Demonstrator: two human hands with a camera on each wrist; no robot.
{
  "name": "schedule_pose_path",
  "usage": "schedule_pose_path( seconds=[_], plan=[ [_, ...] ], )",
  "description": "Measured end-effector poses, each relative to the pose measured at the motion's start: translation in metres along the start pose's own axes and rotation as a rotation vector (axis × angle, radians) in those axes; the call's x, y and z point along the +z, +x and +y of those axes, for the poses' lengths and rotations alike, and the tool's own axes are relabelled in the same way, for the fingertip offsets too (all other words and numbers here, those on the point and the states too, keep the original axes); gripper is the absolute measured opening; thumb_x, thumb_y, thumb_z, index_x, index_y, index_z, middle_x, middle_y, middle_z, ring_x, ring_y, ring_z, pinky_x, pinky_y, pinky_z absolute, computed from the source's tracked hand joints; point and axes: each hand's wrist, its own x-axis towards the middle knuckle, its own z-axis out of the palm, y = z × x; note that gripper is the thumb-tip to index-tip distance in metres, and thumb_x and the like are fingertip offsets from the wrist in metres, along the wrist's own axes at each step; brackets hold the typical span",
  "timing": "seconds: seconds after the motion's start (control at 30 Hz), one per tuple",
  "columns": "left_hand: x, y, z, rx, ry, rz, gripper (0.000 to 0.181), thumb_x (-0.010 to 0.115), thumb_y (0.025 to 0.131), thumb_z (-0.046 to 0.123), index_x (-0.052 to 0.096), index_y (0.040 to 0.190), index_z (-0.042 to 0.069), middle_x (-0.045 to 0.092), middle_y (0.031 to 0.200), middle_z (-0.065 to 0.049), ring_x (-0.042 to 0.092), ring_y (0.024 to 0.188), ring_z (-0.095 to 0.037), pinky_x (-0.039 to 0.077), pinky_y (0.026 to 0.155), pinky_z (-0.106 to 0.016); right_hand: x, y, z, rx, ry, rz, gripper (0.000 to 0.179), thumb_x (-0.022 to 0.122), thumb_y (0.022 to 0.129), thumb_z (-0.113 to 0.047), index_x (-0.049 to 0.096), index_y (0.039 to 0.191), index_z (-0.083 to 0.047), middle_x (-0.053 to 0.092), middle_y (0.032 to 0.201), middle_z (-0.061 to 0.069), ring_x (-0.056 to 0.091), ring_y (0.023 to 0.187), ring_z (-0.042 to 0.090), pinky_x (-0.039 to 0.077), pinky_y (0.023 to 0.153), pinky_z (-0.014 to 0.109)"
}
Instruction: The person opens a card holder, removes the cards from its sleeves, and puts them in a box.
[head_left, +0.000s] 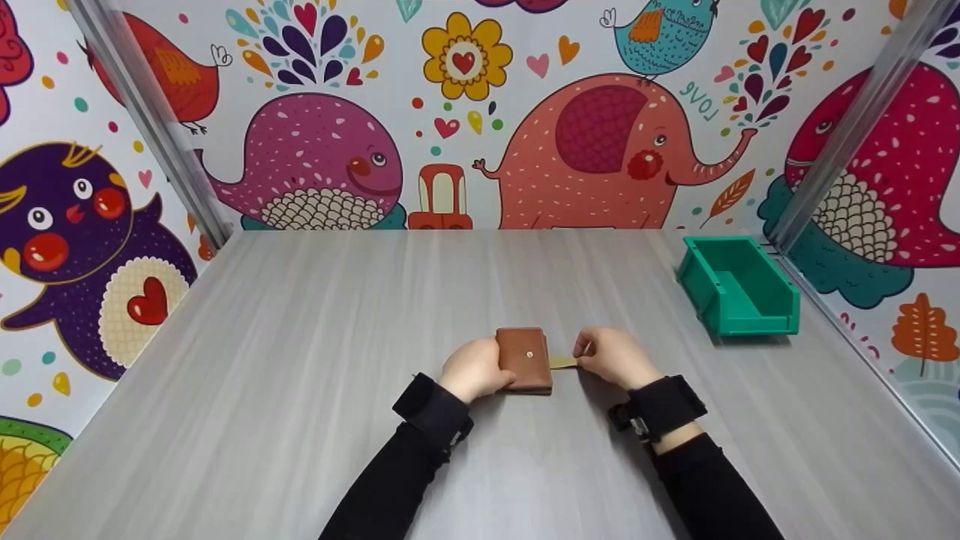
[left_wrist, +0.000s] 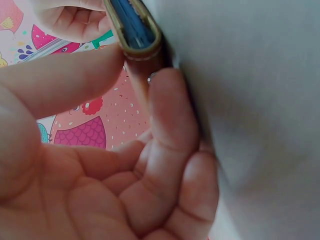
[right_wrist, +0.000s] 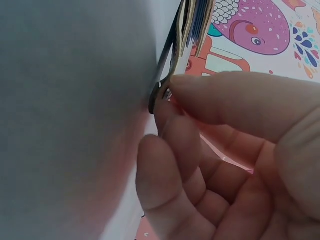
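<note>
The right hand [head_left: 616, 357] pinches the tab [head_left: 562, 362], which points to the right edge of the bench [head_left: 300, 337], while the wallet [head_left: 521, 358] lies just left of this hand, long axis toward the far edge, gripped by the left hand [head_left: 474, 369].

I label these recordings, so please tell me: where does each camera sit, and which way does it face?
Head: on the head, facing forward and down at the table; left hand, right hand and black sleeves show.
Left wrist: on that wrist, facing the brown wallet; the left hand shows large, the right hand partly at top.
Right wrist: on that wrist, facing the pinched strap; only the right hand shows.
Shared: head and left wrist both show the wallet and both hands.
</note>
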Motion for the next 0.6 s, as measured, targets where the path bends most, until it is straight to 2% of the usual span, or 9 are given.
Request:
schedule_pose_path(
  seconds=[0.43,0.6],
  plan=[
    [0.0001,0.0012,-0.0002,0.001,0.003,-0.004,0.022,0.076,0.079,0.017,0.064,0.087,0.001,0.061,0.078,-0.006,0.050,0.067,-0.020,0.048,0.068,-0.039,-0.0010,0.0010,-0.0001,0.020,0.016,-0.037,0.010,0.069,0.079,0.003,0.066,0.081,-0.006,0.059,0.072,0.002,0.052,0.064,0.018,0.044,0.060,0.033],
    [-0.0013,0.0023,0.0005,-0.010,0.033,0.013,0.021,0.076,0.078,0.019,0.062,0.081,0.004,0.059,0.075,-0.004,0.049,0.064,-0.019,0.047,0.064,-0.038,-0.0009,0.0006,-0.0002,0.025,0.020,-0.037,0.011,0.068,0.079,0.004,0.066,0.081,-0.006,0.060,0.072,0.003,0.053,0.065,0.018,0.044,0.059,0.033]
  ],
)
